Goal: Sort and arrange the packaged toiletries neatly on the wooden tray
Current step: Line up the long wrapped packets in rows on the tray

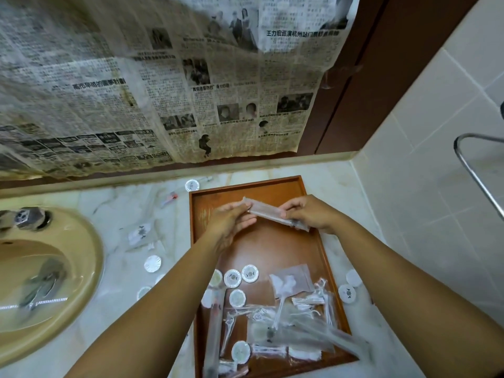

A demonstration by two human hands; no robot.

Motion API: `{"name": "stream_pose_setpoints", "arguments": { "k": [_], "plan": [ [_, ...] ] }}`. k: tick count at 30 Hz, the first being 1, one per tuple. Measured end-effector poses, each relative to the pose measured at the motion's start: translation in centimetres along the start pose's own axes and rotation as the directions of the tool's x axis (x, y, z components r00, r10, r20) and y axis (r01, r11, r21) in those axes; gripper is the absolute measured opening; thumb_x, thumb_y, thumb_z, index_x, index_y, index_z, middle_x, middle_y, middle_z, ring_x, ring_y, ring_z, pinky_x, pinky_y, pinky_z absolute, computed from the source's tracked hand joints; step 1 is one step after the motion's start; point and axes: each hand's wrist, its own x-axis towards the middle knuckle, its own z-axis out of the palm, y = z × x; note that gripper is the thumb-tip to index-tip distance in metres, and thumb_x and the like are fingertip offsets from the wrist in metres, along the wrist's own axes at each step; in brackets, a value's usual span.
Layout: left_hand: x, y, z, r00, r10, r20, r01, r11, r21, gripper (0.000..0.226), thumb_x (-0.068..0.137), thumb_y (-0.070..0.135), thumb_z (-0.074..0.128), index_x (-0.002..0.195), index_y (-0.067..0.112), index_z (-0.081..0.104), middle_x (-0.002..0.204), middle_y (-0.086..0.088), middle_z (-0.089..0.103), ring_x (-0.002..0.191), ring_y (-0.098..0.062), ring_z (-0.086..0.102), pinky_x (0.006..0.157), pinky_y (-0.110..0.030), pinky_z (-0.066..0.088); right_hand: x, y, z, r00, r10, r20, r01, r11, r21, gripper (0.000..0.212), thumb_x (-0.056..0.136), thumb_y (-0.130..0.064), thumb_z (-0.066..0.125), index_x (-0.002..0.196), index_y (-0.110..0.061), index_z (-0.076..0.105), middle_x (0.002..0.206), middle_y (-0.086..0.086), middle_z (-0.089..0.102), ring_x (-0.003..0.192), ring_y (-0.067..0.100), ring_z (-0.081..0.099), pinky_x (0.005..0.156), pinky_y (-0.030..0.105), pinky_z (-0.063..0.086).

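Observation:
A wooden tray lies on the marble counter. Above its far half both hands hold one long clear packet. My left hand pinches its far left end and my right hand grips its near right end. The near half of the tray holds a loose pile of clear packets and several round white wrapped items. A long clear packet lies along the tray's left rim.
A beige sink takes up the left side. Round white items and clear packets lie on the counter between sink and tray; two more rounds sit right of the tray. A newspaper-covered mirror stands behind, a tiled wall with a metal rail to the right.

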Motion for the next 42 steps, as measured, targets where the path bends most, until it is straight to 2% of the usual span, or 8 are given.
{"name": "stream_pose_setpoints", "arguments": {
  "k": [6, 12, 16, 20, 24, 28, 37, 42],
  "plan": [
    [1.9, -1.2, -0.5, 0.986, 0.094, -0.14, -0.065, 0.977, 0.203, 0.018, 0.088, 0.02, 0.079, 0.096, 0.005, 0.073, 0.085, -0.016, 0.076, 0.069, -0.019, 0.071, 0.072, -0.029, 0.063, 2.9, 0.4, -0.8, 0.995, -0.086, -0.041, 0.073, 0.966, -0.247, 0.015, 0.092, -0.026, 0.075, 0.106, -0.027, 0.078, 0.102, -0.006, 0.075, 0.097, 0.014, 0.068, 0.084, 0.028, 0.053],
    [4.6, -0.6, -1.2, 0.904, 0.409, -0.121, -0.175, 0.613, 0.77, 0.035, 0.093, 0.045, 0.069, 0.074, 0.016, 0.068, 0.065, 0.005, 0.066, 0.062, -0.008, 0.06, 0.058, -0.027, 0.039, 6.4, 0.3, 0.2, 0.937, -0.335, -0.094, 0.154, 0.641, -0.752, 0.021, 0.103, -0.029, 0.054, 0.111, -0.035, 0.073, 0.11, -0.013, 0.071, 0.105, 0.016, 0.05, 0.096, 0.039, 0.028],
    [6.2, -1.2, -1.9, 0.883, 0.467, -0.05, -0.141, 0.365, 0.92, 0.043, 0.094, 0.062, 0.053, 0.083, 0.023, 0.069, 0.076, 0.004, 0.068, 0.076, -0.02, 0.065, 0.065, -0.032, 0.046, 6.6, 2.0, 0.6, 0.853, -0.478, -0.209, 0.156, 0.615, -0.773, 0.02, 0.1, -0.027, 0.061, 0.116, -0.031, 0.073, 0.118, -0.009, 0.069, 0.113, 0.017, 0.052, 0.104, 0.038, 0.022],
    [5.3, -1.7, -1.8, 0.755, 0.656, -0.005, -0.235, 0.279, 0.931, 0.025, 0.1, 0.039, 0.056, 0.113, 0.02, 0.067, 0.11, -0.004, 0.064, 0.1, -0.022, 0.059, 0.085, -0.037, 0.047, 5.3, 4.7, 1.4, 0.734, -0.607, -0.305, 0.145, 0.578, -0.803, 0.025, 0.096, -0.018, 0.065, 0.12, -0.021, 0.073, 0.122, -0.001, 0.065, 0.117, 0.021, 0.055, 0.107, 0.043, 0.029],
    [5.1, -3.7, -3.7, 0.615, 0.727, 0.306, -0.285, -0.157, 0.945, 0.032, 0.098, 0.032, 0.051, 0.114, 0.015, 0.073, 0.108, -0.007, 0.067, 0.097, -0.034, 0.061, 0.079, -0.04, 0.044, 3.8, 7.0, 3.1, 0.773, -0.605, -0.191, 0.128, 0.443, -0.887, 0.038, 0.098, -0.022, 0.057, 0.135, -0.015, 0.065, 0.14, 0.006, 0.06, 0.131, 0.028, 0.051, 0.111, 0.047, 0.034],
    [5.5, -4.1, -4.0, 0.682, 0.537, 0.497, -0.268, -0.449, 0.853, 0.05, 0.1, 0.041, 0.045, 0.142, 0.016, 0.057, 0.15, -0.006, 0.052, 0.138, -0.036, 0.044, 0.11, -0.055, 0.035, 3.3, 7.3, 4.2, 0.845, -0.492, -0.212, 0.027, 0.435, -0.9, 0.053, 0.103, -0.036, 0.038, 0.15, -0.015, 0.049, 0.157, 0.006, 0.045, 0.148, 0.028, 0.036, 0.123, 0.054, 0.021],
    [6.0, -4.4, -3.0, 0.745, 0.392, 0.54, -0.359, -0.447, 0.82, 0.07, 0.103, 0.051, 0.028, 0.155, 0.005, 0.035, 0.16, -0.016, 0.037, 0.155, -0.031, 0.018, 0.126, -0.054, 0.009, 3.7, 6.5, 6.7, 0.921, -0.332, -0.204, 0.013, 0.549, -0.836, 0.08, 0.104, -0.062, 0.018, 0.163, -0.01, 0.008, 0.171, 0.008, -0.002, 0.155, 0.02, -0.017, 0.125, 0.041, -0.013],
    [6.0, -5.2, -2.9, 0.8, 0.353, 0.486, -0.356, -0.372, 0.857, 0.072, 0.103, 0.059, 0.016, 0.162, 0.02, 0.016, 0.17, -0.009, 0.011, 0.157, -0.024, -0.002, 0.126, -0.051, -0.003, 4.1, 6.4, 6.8, 0.917, -0.333, -0.218, 0.037, 0.618, -0.786, 0.083, 0.1, -0.065, 0.018, 0.164, -0.015, 0.002, 0.171, 0.003, -0.012, 0.157, 0.021, -0.015, 0.128, 0.044, -0.001]
  ]
}}
